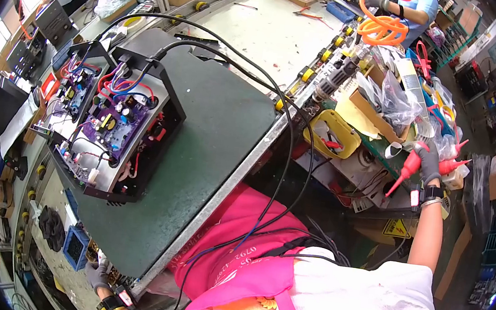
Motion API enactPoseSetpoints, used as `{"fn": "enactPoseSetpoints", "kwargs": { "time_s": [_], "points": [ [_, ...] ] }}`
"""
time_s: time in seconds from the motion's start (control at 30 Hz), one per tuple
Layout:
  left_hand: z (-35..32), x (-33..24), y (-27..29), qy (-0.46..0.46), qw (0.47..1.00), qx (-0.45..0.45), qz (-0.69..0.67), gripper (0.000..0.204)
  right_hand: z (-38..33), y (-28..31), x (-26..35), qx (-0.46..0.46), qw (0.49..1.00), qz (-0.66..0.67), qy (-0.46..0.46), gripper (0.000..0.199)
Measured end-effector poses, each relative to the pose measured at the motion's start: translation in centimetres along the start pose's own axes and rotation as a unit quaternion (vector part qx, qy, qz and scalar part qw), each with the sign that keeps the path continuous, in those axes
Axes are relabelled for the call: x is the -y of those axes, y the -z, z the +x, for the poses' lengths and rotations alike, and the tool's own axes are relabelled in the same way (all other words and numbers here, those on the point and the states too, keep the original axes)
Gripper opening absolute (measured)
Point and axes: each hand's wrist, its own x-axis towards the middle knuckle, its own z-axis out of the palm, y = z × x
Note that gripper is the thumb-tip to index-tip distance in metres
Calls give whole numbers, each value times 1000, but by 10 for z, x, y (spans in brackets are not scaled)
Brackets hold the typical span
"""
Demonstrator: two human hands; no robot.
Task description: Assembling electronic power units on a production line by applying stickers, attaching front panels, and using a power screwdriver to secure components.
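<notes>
My right hand, in a dark grey glove, is closed around a red squeeze bottle with a long pointed nozzle aimed down and to the left. More red pointed nozzles stick out to the right of that hand. At the lower left, my gloved left hand is beside small brass-coloured parts and a blue bin. Its fingers look drawn together, and what they hold is too small to make out. An opened black device housing with a purple circuit board sits on the dark green board.
Black cables loop from the housing across to my apron. A yellow bin, a power driver and a carton of bags stand to the right. Beyond the roller line, another person works near an orange coiled hose.
</notes>
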Motion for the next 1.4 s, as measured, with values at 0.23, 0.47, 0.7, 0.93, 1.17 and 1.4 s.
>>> {"fn": "enactPoseSetpoints", "kwargs": {
  "time_s": [0.23, 0.47, 0.7, 0.93, 1.17, 1.4],
  "points": [
    [-22, -38, 12, 43, 998, 7, -53, 34, 23, 38, -72, -79, 947, -310, 21, 70],
    [-76, -108, 41, -8, 939, -72, -335, 60, -1, -58, 15, -148, 919, -196, 310, 37],
    [-181, -262, 80, -158, 820, 126, -535, 59, -213, -321, 212, 263, 819, 2, 511, 20],
    [-200, -299, 83, -169, 768, 209, -582, 58, -329, -413, 288, 545, 543, 153, 621, 32],
    [-198, -294, 60, -170, 726, 175, -643, 54, -327, -419, 276, 573, 601, 109, 546, 30],
    [-195, -297, 43, -194, 779, 158, -576, 37, -325, -424, 278, 554, 622, 91, 546, 27]
  ]
}}
